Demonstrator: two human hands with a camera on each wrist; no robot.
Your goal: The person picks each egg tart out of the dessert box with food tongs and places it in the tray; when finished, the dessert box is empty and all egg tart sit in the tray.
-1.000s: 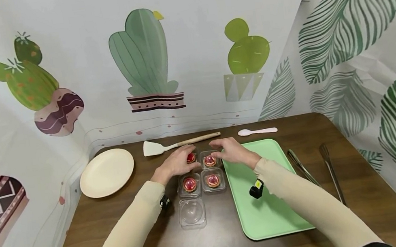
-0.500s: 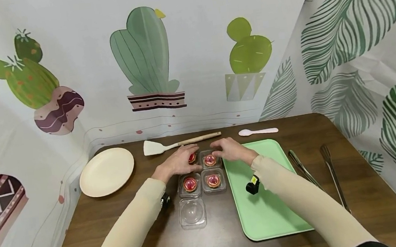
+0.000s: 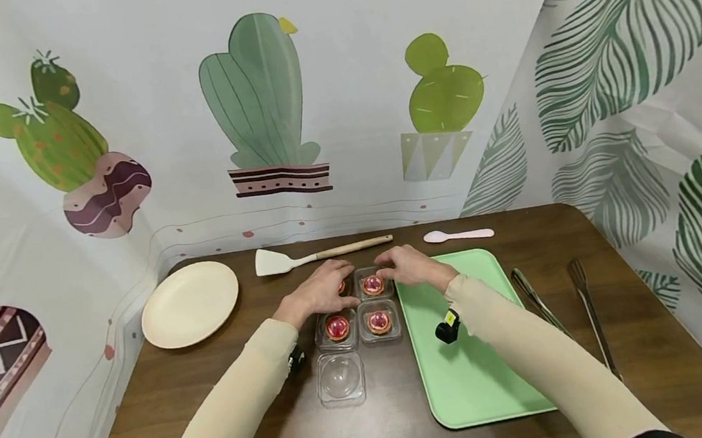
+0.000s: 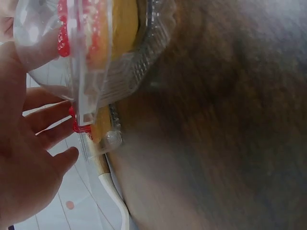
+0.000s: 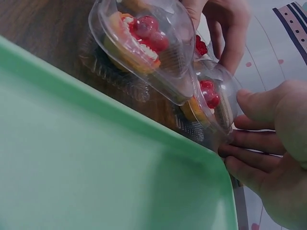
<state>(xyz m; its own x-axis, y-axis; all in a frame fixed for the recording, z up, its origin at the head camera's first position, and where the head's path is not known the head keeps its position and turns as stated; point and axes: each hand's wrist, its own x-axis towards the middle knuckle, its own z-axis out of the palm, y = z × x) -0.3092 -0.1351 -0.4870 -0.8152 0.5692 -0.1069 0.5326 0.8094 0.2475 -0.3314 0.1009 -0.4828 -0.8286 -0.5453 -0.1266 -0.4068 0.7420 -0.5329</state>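
Note:
Several small tarts with red topping sit in clear plastic boxes, grouped in two rows: front left tart point(image 3: 337, 327), front right tart point(image 3: 378, 320) and back right tart point(image 3: 373, 285). My left hand point(image 3: 320, 289) holds the back left tart box point(image 4: 101, 127), thumb toward the front and fingers at the far side, hiding much of it in the head view. My right hand point(image 3: 410, 266) is at the back right tart box point(image 5: 211, 98), its fairly straight fingers point(image 5: 247, 153) at the rim and thumb near the domed lid. A clear plastic box without a tart point(image 3: 341, 379) lies in front.
A green tray point(image 3: 473, 378) lies right of the boxes, under my right forearm. Behind them lies a white spatula point(image 3: 274, 262) with a wooden handle, and a pink spoon point(image 3: 459, 235). A cream plate point(image 3: 190, 305) stands left; two long metal utensils point(image 3: 589, 307) lie right.
My left hand shifts slightly and covers more of the back left tart. My right hand moves only a little, its wrist settling slightly to the left. The boxes stay nearly in place.

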